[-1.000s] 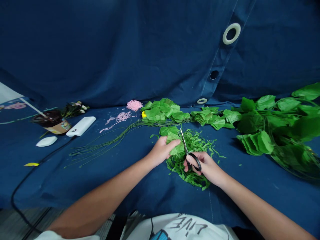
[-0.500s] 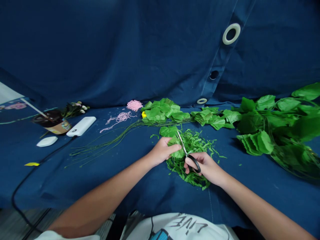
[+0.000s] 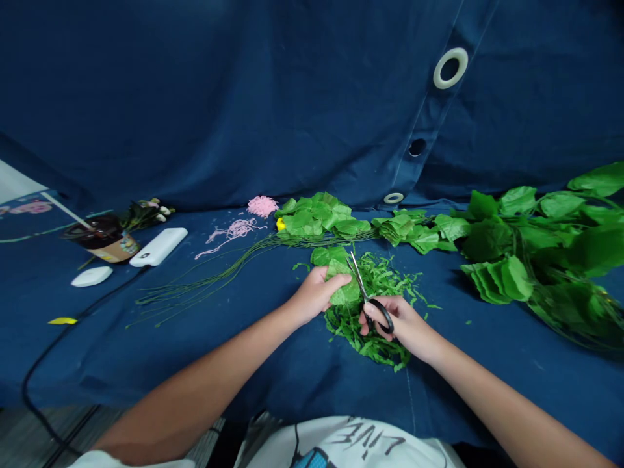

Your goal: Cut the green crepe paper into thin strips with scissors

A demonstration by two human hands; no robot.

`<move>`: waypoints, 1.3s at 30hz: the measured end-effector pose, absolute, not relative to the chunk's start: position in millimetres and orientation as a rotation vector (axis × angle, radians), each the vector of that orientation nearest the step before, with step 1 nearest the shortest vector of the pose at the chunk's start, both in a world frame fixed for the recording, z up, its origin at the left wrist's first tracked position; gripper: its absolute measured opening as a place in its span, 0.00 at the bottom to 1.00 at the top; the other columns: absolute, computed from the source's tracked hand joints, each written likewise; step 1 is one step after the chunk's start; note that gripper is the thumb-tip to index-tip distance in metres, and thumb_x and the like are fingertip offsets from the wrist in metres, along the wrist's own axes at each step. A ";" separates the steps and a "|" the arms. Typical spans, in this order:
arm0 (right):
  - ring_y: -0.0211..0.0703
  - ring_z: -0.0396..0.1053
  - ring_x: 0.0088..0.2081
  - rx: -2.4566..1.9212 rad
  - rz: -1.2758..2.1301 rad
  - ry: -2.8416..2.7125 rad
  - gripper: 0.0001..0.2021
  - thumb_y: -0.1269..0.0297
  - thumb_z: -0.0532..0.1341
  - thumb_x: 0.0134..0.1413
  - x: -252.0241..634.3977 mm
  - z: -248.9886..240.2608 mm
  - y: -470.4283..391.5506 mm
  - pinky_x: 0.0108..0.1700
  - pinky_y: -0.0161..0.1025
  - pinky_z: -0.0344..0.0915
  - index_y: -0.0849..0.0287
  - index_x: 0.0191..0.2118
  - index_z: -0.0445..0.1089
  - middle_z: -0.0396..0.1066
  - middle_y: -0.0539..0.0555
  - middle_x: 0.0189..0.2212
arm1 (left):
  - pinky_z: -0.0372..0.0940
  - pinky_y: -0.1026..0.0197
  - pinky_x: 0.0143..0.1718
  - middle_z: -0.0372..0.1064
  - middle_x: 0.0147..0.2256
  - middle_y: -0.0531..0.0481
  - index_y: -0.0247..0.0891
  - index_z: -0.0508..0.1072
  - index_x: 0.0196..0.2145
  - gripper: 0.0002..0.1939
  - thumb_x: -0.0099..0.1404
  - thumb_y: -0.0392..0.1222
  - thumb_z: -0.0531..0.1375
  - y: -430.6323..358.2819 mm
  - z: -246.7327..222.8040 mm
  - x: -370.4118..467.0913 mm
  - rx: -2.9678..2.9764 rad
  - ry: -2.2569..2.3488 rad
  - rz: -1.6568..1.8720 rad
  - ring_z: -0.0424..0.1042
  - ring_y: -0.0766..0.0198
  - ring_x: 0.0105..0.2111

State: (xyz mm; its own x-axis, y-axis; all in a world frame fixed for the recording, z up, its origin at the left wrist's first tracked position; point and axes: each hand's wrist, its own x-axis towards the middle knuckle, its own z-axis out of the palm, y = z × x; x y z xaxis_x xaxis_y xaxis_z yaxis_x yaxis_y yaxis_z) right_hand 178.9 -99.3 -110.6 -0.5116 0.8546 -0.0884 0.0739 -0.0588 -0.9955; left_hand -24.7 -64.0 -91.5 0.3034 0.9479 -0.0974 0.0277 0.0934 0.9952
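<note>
My left hand [image 3: 316, 294] is closed on a green leaf [image 3: 344, 292], its thumb lying over the leaf's upper side. In my right hand [image 3: 397, 323] are black-handled scissors [image 3: 379, 316], their blades slightly parted at the leaf's right edge and pointing up and away from me. Under both hands spreads a heap of shredded green strips [image 3: 377, 351]. Another green leaf [image 3: 327, 255] lies just beyond my left hand.
Stacked green leaves [image 3: 316, 218] and thin green stems [image 3: 209, 281] lie behind the heap. Leafy vines [image 3: 560, 234] fill the right. Pink threads [image 3: 238, 229], a white power bank [image 3: 159, 247], a cup with a straw [image 3: 107, 242] and a black cable [image 3: 61, 335] are on the left.
The scissor blades have parted slightly, with the handles shifted a little. The held leaf has turned and shows more of its surface, and my left thumb has moved slightly.
</note>
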 end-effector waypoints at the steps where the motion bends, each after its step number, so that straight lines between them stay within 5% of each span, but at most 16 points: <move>1: 0.31 0.56 0.18 -1.000 1.637 -1.612 0.19 0.48 0.61 0.60 179.1 -110.0 -99.9 0.20 0.31 0.50 0.63 0.34 0.75 0.74 0.53 0.25 | 0.46 0.70 0.10 0.58 0.16 0.58 0.34 0.69 0.28 0.15 0.63 0.50 0.61 -64.1 -91.4 -24.7 1.274 1.032 0.899 0.53 0.74 0.12; 39: 0.31 0.55 0.16 -1.068 1.601 -1.613 0.21 0.45 0.65 0.54 176.1 -110.2 -101.4 0.19 0.31 0.46 0.63 0.28 0.75 0.73 0.52 0.20 | 0.47 0.69 0.16 0.60 0.15 0.58 0.32 0.72 0.27 0.15 0.59 0.48 0.65 -62.6 -89.7 -26.8 1.353 0.949 0.905 0.53 0.75 0.13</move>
